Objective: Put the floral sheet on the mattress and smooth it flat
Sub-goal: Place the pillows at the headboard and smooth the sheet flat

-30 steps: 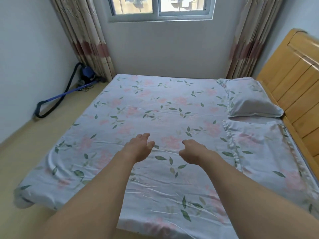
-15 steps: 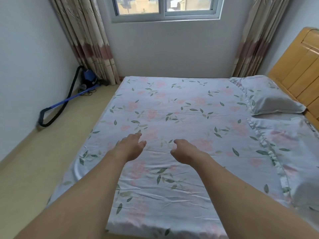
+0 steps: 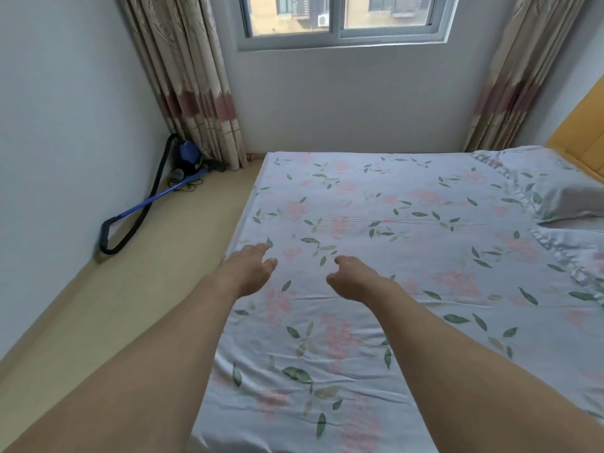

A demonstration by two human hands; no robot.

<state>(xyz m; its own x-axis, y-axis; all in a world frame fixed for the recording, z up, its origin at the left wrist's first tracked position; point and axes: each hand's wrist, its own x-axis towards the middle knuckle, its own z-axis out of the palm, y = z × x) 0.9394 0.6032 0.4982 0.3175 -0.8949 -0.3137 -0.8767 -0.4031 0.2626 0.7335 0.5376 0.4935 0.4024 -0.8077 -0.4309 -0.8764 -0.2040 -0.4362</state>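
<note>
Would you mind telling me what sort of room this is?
Most likely a small bedroom: a bed under a floral sheet, a pillow by the wooden headboard, and curtains beside the window.

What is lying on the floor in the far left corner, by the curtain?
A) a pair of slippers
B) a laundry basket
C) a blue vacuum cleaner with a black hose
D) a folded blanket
C: a blue vacuum cleaner with a black hose rests on the beige floor against the wall, beside the left patterned curtain.
</note>
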